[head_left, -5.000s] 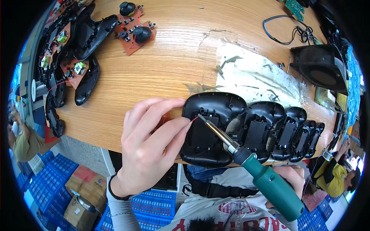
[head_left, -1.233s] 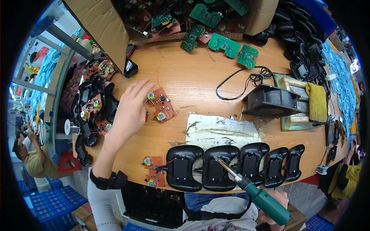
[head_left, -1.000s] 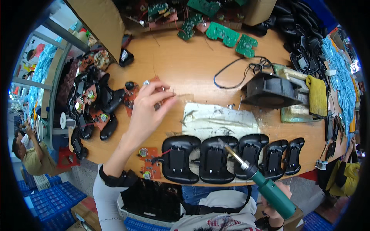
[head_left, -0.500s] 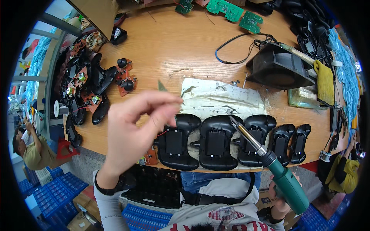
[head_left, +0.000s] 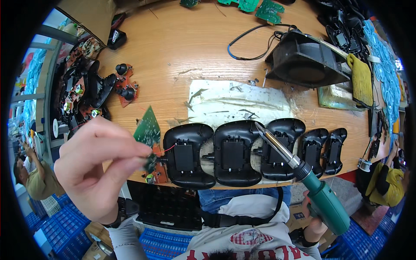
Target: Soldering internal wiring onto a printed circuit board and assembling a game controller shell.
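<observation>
Now, left hand: my left hand (head_left: 97,167) pinches a green circuit board (head_left: 147,130), raised over the desk's near left edge.
Right hand: my right hand (head_left: 313,216), mostly hidden below the near edge, grips a green-handled soldering iron (head_left: 303,175).
Iron tip: above the row of black controller shells (head_left: 234,151) lining the near edge.
Open room: bare desk (head_left: 182,47) beyond the foil sheet (head_left: 238,102).
Left edge: crowded controller parts (head_left: 86,86).

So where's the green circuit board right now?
Head view, left of centre: the green board is pinched in the left hand, raised just left of the leftmost black shell in the row at the table's near edge.
</observation>
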The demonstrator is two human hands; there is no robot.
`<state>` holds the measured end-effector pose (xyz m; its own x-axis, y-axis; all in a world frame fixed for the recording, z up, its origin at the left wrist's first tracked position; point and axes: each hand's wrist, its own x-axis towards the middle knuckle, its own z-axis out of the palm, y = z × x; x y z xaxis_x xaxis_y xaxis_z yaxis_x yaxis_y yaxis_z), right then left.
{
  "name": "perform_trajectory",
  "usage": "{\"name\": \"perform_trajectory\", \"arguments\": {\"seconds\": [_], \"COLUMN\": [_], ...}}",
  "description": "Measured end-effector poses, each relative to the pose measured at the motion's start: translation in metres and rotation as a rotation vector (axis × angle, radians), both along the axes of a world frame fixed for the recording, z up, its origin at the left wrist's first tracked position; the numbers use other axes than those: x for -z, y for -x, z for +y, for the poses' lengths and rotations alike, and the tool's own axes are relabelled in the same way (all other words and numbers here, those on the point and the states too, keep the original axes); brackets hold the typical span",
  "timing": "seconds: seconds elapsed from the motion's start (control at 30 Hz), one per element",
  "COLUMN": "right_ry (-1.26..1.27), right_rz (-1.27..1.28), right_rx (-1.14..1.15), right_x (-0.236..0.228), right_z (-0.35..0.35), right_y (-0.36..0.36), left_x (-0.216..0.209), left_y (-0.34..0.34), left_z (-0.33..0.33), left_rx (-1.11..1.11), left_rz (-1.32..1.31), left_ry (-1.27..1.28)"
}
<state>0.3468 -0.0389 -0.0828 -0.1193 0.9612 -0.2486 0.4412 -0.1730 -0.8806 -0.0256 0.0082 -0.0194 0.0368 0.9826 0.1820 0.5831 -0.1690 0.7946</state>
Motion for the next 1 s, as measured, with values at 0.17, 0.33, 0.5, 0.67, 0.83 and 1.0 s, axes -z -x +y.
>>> {"name": "perform_trajectory", "arguments": {"seconds": [0.17, 0.33, 0.5, 0.67, 0.83, 1.0], "right_ry": [-0.01, 0.043, -0.035, 0.13, 0.226, 0.292], "right_rz": [0.004, 0.081, -0.098, -0.108, -0.192, -0.351], "right_rx": [0.03, 0.045, -0.246, -0.134, -0.2, -0.349], "right_x": [0.006, 0.002, -0.005, -0.018, -0.025, -0.036], "right_z": [-0.003, -0.002, 0.006, 0.011, 0.012, 0.022], "right_y": [-0.007, -0.006, -0.014, -0.007, -0.014, -0.011], "left_x": [0.022, 0.07, 0.104, 0.108, 0.113, 0.116], "left_y": [-0.035, -0.073, -0.096, -0.101, -0.102, -0.104], "left_z": [-0.002, -0.039, -0.051, -0.049, -0.045, -0.042], "left_rx": [0.302, 0.209, 0.052, -0.018, -0.03, 0.012], "left_rz": [0.021, 0.036, 0.092, 0.256, 0.302, 0.302], "left_ry": [0.248, 0.229, 0.128, 0.027, -0.022, -0.006]}}
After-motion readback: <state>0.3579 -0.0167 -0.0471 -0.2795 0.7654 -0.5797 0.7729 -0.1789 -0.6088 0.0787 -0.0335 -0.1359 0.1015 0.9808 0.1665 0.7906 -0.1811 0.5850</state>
